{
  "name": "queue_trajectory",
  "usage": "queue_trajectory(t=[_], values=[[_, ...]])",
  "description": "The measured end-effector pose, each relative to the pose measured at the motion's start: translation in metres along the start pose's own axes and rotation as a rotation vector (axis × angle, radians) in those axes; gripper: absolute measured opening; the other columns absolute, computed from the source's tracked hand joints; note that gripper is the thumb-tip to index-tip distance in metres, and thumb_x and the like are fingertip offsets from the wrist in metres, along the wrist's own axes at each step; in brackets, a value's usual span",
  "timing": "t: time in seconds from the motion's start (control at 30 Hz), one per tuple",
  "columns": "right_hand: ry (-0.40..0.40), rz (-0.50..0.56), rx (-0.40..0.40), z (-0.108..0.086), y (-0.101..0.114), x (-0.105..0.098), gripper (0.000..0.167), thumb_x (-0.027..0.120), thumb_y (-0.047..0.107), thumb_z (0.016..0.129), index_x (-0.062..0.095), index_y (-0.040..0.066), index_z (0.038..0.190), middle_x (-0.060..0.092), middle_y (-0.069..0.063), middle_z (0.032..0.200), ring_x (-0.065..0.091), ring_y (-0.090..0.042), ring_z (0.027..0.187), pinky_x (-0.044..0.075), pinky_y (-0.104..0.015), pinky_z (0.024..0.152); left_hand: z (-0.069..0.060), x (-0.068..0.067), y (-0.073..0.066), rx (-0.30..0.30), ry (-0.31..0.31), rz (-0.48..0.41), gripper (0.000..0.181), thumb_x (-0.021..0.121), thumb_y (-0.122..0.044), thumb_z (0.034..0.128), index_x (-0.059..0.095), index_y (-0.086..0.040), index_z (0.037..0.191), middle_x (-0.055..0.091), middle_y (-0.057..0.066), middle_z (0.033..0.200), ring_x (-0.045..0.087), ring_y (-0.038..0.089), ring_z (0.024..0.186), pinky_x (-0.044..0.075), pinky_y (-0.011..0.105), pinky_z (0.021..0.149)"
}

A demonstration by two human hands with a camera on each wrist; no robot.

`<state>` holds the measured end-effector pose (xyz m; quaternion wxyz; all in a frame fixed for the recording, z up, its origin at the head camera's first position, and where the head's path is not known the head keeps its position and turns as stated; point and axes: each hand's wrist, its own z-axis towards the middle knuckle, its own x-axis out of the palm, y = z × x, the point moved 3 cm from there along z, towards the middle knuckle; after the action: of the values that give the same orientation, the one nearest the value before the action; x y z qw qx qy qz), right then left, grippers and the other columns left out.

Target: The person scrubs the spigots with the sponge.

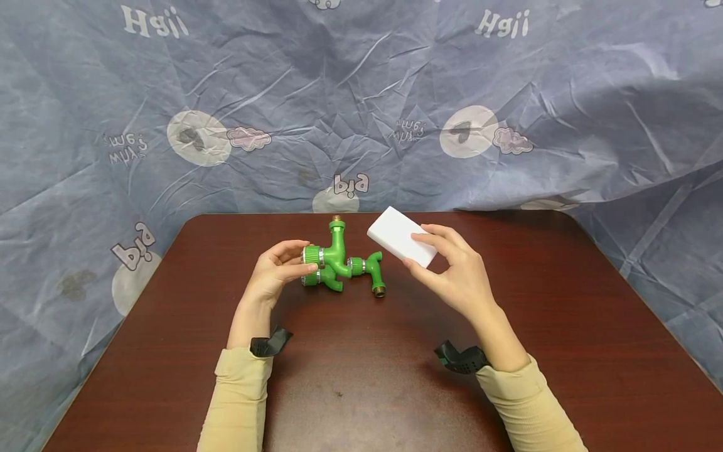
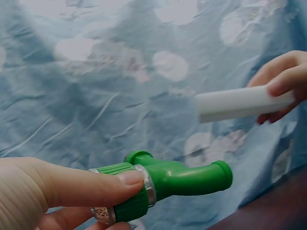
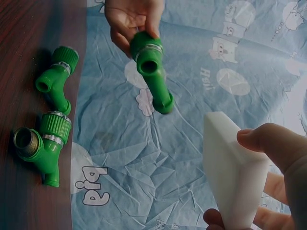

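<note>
My left hand (image 1: 273, 273) pinches the ribbed knob end of a green faucet (image 1: 337, 246), raised above the table with its brass-threaded end pointing away. In the left wrist view the thumb lies along the knob of the held faucet (image 2: 168, 178). My right hand (image 1: 460, 270) grips a white rectangular block (image 1: 398, 233) by its near right end, tilted in the air to the right of the faucets. The right wrist view shows the thumb on one face of the block (image 3: 230, 167) and fingers on the other side.
Two more green faucets lie on the brown table (image 1: 361, 376): one (image 1: 373, 267) between the hands, the other (image 1: 330, 277) partly behind the held faucet. A wrinkled blue-grey printed cloth (image 1: 361, 113) hangs behind the table and at its sides.
</note>
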<state>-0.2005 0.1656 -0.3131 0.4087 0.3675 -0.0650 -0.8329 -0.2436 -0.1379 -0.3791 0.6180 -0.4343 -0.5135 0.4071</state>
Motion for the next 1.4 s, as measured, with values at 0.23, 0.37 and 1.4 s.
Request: queue_trajectory(t=[0.23, 0.37, 1.4], values=[[0.018, 0.018, -0.016, -0.001, 0.001, 0.001, 0.038, 0.082, 0.021, 0.07, 0.071, 0.013, 0.105, 0.061, -0.003, 0.116, 0.059, -0.019, 0.102, 0.047, -0.031, 0.075, 0.0, 0.026, 0.0, 0.039, 0.001, 0.031, 0.047, 0.072, 0.019, 0.0655, 0.068, -0.013, 0.1, 0.068, -0.002, 0.094, 0.066, 0.015, 0.085, 0.053, 0.023, 0.068], [0.031, 0.044, -0.037, -0.001, 0.002, 0.003, 0.038, 0.081, 0.019, 0.069, 0.071, 0.013, 0.105, 0.061, -0.003, 0.117, 0.059, -0.019, 0.103, 0.046, -0.029, 0.077, 0.0, 0.037, 0.003, 0.042, -0.022, 0.067, 0.046, 0.075, 0.016, 0.0646, 0.067, -0.006, 0.104, 0.067, -0.002, 0.096, 0.066, 0.015, 0.084, 0.053, 0.023, 0.069], [-0.016, 0.074, -0.094, 0.001, 0.001, 0.001, 0.037, 0.079, 0.011, 0.069, 0.072, 0.01, 0.105, 0.061, -0.007, 0.115, 0.059, -0.023, 0.102, 0.045, -0.024, 0.08, -0.008, 0.066, 0.003, 0.077, -0.01, 0.106, 0.05, 0.077, 0.011, 0.064, 0.062, 0.007, 0.111, 0.067, 0.0, 0.097, 0.064, 0.021, 0.088, 0.053, 0.025, 0.073]])
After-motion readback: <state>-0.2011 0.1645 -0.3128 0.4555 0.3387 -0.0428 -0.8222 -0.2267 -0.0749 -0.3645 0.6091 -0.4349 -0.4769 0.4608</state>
